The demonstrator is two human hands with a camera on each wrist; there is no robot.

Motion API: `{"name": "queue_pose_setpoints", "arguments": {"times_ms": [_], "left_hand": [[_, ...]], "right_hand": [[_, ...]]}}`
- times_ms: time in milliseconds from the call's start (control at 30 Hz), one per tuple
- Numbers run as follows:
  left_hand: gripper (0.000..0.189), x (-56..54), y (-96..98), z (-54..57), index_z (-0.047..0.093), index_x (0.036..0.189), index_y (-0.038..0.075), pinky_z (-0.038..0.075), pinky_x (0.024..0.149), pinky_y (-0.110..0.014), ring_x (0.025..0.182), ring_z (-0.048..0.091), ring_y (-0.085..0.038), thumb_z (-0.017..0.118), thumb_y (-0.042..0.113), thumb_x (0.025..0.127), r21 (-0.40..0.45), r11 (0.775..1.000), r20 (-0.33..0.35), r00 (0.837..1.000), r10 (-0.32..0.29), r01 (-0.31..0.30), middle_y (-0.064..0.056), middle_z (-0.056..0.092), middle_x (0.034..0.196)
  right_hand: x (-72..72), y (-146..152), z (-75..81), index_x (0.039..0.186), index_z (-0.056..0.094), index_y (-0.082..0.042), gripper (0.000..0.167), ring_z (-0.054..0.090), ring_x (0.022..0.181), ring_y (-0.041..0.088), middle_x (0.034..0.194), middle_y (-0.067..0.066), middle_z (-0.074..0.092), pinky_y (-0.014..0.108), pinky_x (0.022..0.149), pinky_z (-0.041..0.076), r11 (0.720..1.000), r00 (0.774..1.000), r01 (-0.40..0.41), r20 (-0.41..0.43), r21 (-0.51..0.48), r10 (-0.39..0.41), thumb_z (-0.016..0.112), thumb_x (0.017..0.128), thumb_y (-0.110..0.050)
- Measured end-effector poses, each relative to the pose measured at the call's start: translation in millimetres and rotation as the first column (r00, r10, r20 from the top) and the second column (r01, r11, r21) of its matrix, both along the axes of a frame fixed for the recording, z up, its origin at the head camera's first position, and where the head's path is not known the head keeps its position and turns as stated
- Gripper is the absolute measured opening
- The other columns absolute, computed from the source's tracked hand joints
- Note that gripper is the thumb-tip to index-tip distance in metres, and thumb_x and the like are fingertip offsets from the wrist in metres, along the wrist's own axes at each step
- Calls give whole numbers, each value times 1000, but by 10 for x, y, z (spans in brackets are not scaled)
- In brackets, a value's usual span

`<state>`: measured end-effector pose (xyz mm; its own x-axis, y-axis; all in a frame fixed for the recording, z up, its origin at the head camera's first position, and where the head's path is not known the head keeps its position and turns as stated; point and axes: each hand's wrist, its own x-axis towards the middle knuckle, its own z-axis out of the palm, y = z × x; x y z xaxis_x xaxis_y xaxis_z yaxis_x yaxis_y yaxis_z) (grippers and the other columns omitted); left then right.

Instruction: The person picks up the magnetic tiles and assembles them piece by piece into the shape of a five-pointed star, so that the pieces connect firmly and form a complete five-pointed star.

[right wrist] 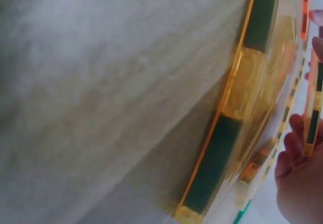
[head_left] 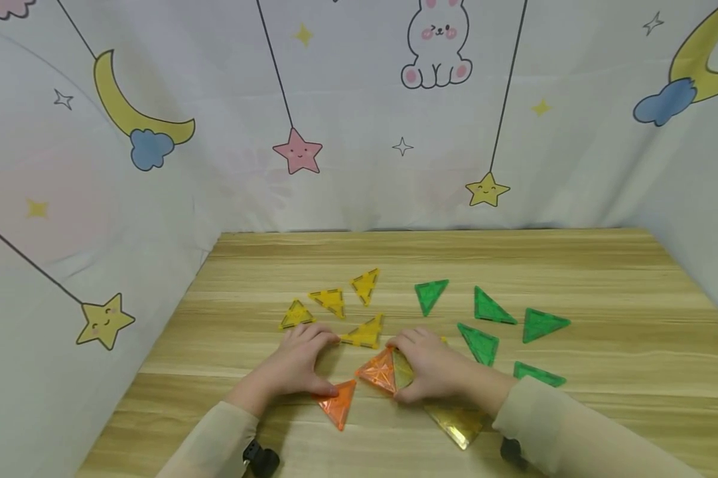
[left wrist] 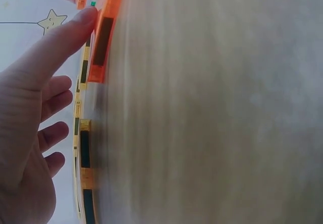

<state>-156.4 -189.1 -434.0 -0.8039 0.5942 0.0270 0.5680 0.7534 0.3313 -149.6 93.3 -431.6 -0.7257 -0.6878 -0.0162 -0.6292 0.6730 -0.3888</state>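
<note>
My left hand (head_left: 299, 358) rests low over the table, its thumb touching an orange triangular magnetic tile (head_left: 341, 408). In the left wrist view the thumb lies on that orange tile (left wrist: 106, 32), while the other fingers stay relaxed and apart from it. My right hand (head_left: 436, 368) pinches a yellow triangular magnetic tile (head_left: 402, 370) between thumb and fingers. Against its left side lies a second orange triangular tile (head_left: 378, 373). The right wrist view shows the gripped yellow tile (right wrist: 313, 123) edge-on, raised above the table. My right hand hides part of it.
A larger yellow tile (head_left: 459, 425) lies under my right forearm. Several yellow triangles, one of them beside my left fingertips (head_left: 365, 332), lie behind the hands. Several green triangles (head_left: 492, 307) are spread at the right. A printed cloth (head_left: 359, 199) hangs behind the wooden table (head_left: 275, 249).
</note>
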Motion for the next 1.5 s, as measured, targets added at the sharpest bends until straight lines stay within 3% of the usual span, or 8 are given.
{"name": "queue_pose_setpoints", "arguments": {"times_ms": [367,600,833,1000,1100,1267,1500], "left_hand": [[82,14,17,-40,55,124,14,25,98,-52,122,36,-29,80,56,59,-6,1000,-7,1000,-24,24,-3,48,128],[82,36,44,-1,55,124,14,24,100,-53,121,36,-28,80,57,59,-11,999,32,999,-39,39,-4,47,129],[87,48,55,-23,54,126,13,25,99,-50,119,38,-27,79,61,58,-18,998,8,998,-54,54,-3,48,128],[87,59,31,-19,54,126,11,24,100,-52,120,37,-28,80,59,58,27,998,21,998,-54,53,-5,48,129],[85,73,10,4,54,126,11,22,101,-53,121,37,-29,81,56,59,38,998,32,998,-50,49,-6,47,130],[86,82,45,20,54,127,11,27,98,-51,119,39,-28,80,58,60,11,998,15,998,-60,60,-5,47,129],[82,101,103,-11,55,126,15,27,98,-50,118,39,-27,77,61,62,32,998,8,998,-61,61,-3,48,129]], "right_hand": [[14,-95,-16,128,51,-3,83,46,114,26,120,9,54,43,98,35,996,998,-13,-65,93,19,69,69,-59],[37,-163,11,125,53,-4,83,47,109,24,116,7,54,40,96,37,990,997,19,-79,143,-8,68,70,-64],[41,-151,17,125,54,-5,81,46,100,17,109,2,47,35,89,42,998,1000,3,28,70,-5,71,70,-62],[31,-25,-4,126,54,-4,70,46,102,16,112,1,47,35,89,42,999,993,15,116,-30,-11,74,75,-47],[18,45,17,121,57,-3,56,47,97,14,107,0,49,34,84,43,998,995,-10,103,-60,16,75,78,-36],[0,25,2,116,62,-4,46,45,85,10,98,-3,51,28,75,42,996,997,-74,11,-51,75,72,81,-32],[26,-86,29,118,62,-6,42,48,90,12,100,-2,53,30,81,43,994,996,-93,-5,-61,93,68,86,-32]]}}
